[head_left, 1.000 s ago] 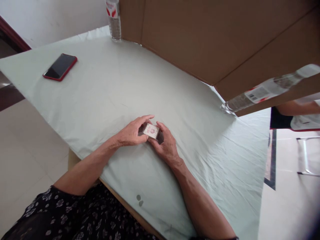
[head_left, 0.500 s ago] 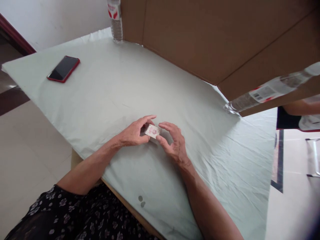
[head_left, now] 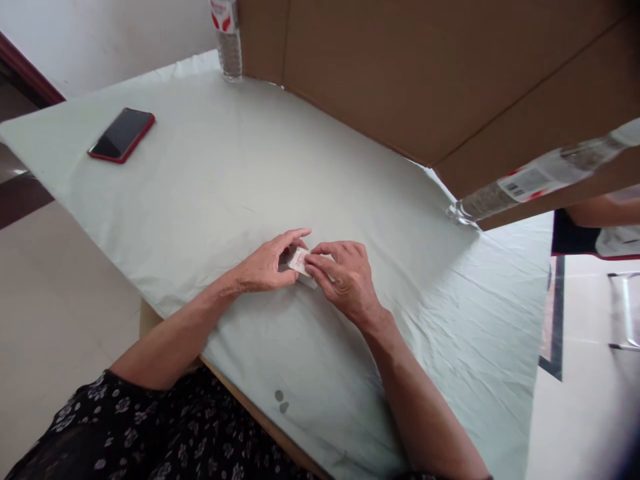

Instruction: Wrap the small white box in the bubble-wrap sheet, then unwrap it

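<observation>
A small white box (head_left: pixel 298 259) with red print lies low over the green-clothed table (head_left: pixel 240 173), partly hidden by my fingers. My left hand (head_left: pixel 267 265) curves around its left end, thumb on the near side and fingers on the far side. At the box's right end, my right hand (head_left: pixel 345 275) has its thumb and fingertips pinched together on the edge or top. Whether the fingertips hold a flap or the box itself, I cannot tell. A pale lower part of the box shows beneath the right fingertips.
A phone in a red case (head_left: pixel 123 135) lies at the far left. A brown cardboard panel (head_left: pixel 380 73) stands across the back, with a clear bottle (head_left: pixel 230 50) at its left end and another bottle (head_left: pixel 530 177) at its right. Another person's arm (head_left: pixel 605 211) shows at right.
My right hand has closed from a wide curve into a pinch at the box's right end, covering part of its printed face. My left hand keeps its place around the box.
</observation>
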